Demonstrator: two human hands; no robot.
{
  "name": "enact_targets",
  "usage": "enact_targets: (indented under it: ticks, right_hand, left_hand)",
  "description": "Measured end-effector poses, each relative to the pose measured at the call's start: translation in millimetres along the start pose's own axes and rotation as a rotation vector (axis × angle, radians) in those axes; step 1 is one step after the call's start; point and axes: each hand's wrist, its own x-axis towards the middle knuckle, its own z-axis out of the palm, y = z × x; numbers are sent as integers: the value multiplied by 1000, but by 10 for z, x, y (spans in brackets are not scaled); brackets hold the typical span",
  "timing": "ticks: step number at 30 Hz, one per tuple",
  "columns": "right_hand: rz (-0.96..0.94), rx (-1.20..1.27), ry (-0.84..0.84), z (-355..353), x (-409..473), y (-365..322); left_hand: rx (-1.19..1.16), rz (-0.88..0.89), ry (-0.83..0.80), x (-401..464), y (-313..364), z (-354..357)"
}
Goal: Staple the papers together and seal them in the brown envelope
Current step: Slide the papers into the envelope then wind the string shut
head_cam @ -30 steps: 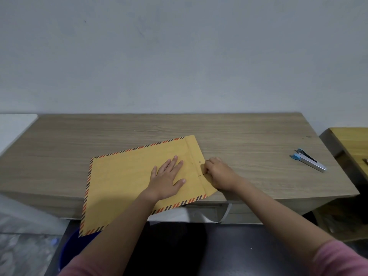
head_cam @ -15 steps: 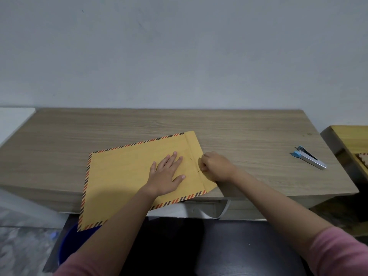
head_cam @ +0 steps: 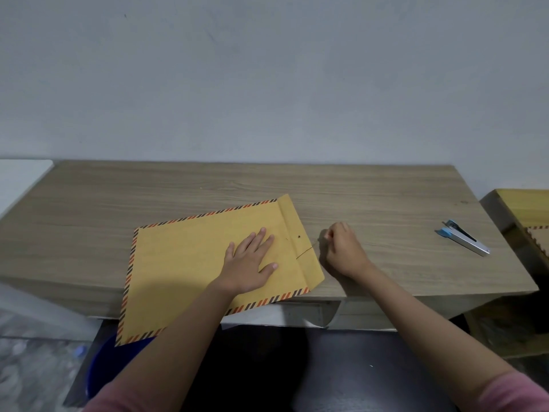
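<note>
The brown envelope [head_cam: 208, 263] is lying flat on the wooden tabletop [head_cam: 371, 197], near its front edge, with its near left corner overhanging that edge. Its flap is lying folded over at the right end, and a striped orange-and-black border is running along the long sides. A small dark fastener dot [head_cam: 299, 236] is showing on the flap.

The left hand [head_cam: 252, 264] is resting palm down on the envelope, fingers straight and slightly spread, pressing it to the surface. The right hand [head_cam: 341, 248] is sitting on the tabletop just beside the flap, fingers curled, pinching the end of a thin dark string [head_cam: 306, 251]. The string is running taut from the flap edge up to the fingertips.

The stapler [head_cam: 463, 237], silver with a blue end, is lying on the tabletop well apart, to the right. The papers are not showing; whether they are lying inside cannot be told.
</note>
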Motion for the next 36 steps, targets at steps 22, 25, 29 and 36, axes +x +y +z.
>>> enact_targets:
  ticks: [22, 25, 29, 36]
  right_hand:
    - [-312, -13, -139, 104, 26, -304]
    - [-315, -38, -76, 139, -15, -190]
    - [-49, 10, 183, 6, -55, 79]
    - [-1, 173, 414, -148, -175, -150]
  left_hand:
    - [6, -6, -5, -4, 9, -9]
    - [5, -10, -7, -9, 13, -9]
    - [-2, -5, -12, -4, 8, -9]
    - [23, -77, 64, 20, 129, -4]
